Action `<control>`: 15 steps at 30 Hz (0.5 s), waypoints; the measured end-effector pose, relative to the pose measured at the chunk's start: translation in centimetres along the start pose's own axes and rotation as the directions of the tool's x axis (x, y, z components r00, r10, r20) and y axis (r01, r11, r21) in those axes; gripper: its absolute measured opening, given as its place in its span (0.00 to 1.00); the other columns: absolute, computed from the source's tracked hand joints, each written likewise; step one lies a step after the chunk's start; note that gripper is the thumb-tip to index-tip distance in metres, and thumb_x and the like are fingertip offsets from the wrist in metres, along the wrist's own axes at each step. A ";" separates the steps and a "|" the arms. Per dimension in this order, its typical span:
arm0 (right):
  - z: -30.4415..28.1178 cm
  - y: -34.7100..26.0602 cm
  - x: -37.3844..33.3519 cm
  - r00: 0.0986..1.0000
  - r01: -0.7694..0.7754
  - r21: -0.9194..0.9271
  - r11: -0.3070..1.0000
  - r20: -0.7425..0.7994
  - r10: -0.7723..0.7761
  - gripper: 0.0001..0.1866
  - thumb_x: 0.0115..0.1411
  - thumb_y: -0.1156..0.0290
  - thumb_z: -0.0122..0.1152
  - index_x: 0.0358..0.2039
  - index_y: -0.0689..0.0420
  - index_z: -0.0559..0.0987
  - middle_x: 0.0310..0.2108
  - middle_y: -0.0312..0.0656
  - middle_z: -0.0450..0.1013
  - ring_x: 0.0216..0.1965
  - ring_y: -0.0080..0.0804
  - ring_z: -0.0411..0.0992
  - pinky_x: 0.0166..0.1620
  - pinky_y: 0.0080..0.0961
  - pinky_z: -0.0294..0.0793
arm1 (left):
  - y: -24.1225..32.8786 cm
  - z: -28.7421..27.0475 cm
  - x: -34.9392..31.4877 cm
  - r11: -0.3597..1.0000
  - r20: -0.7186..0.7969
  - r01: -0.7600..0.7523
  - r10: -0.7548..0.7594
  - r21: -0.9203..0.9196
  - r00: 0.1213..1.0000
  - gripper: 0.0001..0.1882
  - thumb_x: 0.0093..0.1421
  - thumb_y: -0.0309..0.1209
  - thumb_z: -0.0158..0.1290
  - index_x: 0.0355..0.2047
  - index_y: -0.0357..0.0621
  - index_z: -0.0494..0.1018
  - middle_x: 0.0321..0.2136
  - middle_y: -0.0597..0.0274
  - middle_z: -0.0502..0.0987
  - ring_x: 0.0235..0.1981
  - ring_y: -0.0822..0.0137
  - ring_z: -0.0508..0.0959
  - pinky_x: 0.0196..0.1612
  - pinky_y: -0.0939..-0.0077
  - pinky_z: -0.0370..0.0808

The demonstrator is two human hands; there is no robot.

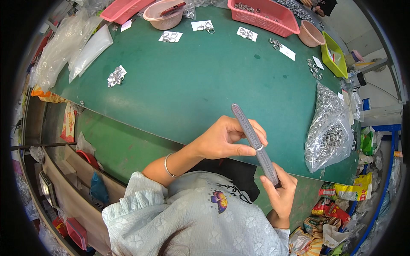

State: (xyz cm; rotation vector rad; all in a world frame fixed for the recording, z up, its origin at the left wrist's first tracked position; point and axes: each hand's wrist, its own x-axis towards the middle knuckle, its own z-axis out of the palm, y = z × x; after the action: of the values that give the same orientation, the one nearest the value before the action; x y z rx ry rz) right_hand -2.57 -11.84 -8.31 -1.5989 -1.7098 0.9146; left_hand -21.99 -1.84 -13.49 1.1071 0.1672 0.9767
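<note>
A grey ring mandrel with marked scale lines slants in front of me, over the table's near edge. My right hand is closed round its lower, thicker end. Around the middle of the stick sits a silver ring. My left hand pinches this ring between thumb and fingers, with the fingers partly behind the mandrel. The narrow tip of the mandrel points up and left, free of both hands.
Small ring piles lie on white paper slips, one pile at left. A clear bag of rings stands at right. Pink baskets, a pink bowl and a green basket line the back. Plastic bags cover the left end.
</note>
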 end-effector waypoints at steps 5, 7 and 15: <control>-0.2 -0.1 0.1 1.000 0.002 -0.002 1.000 0.009 -0.002 0.16 0.46 0.77 0.65 0.37 0.67 0.75 0.20 0.45 0.70 0.20 0.23 0.66 0.25 0.20 0.66 | 0.0 0.0 0.1 1.000 -0.005 -0.010 0.010 -0.005 1.000 0.12 0.50 0.21 0.56 0.37 0.32 0.72 0.38 0.55 0.71 0.42 0.65 0.71 0.48 0.69 0.68; -0.1 -0.1 0.0 1.000 -0.002 0.013 1.000 0.016 0.002 0.16 0.47 0.77 0.64 0.37 0.67 0.75 0.20 0.45 0.69 0.19 0.24 0.66 0.25 0.20 0.66 | -0.2 0.0 0.0 0.999 -0.018 -0.019 0.019 0.028 1.000 0.12 0.50 0.21 0.56 0.36 0.33 0.72 0.37 0.55 0.72 0.41 0.65 0.71 0.47 0.70 0.69; -0.5 -0.6 0.5 0.999 0.006 -0.011 1.000 0.045 -0.005 0.15 0.49 0.76 0.63 0.37 0.66 0.74 0.19 0.46 0.68 0.18 0.27 0.64 0.24 0.21 0.65 | -1.3 -0.2 -0.1 0.999 -0.076 -0.032 0.031 -0.021 0.997 0.10 0.49 0.19 0.56 0.34 0.33 0.72 0.37 0.55 0.73 0.40 0.65 0.72 0.46 0.70 0.70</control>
State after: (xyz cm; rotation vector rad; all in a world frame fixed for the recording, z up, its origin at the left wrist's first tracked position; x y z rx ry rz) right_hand -2.56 -11.31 -7.51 -1.5911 -1.7514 0.9463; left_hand -21.39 -1.90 -14.69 1.0560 0.2008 1.0470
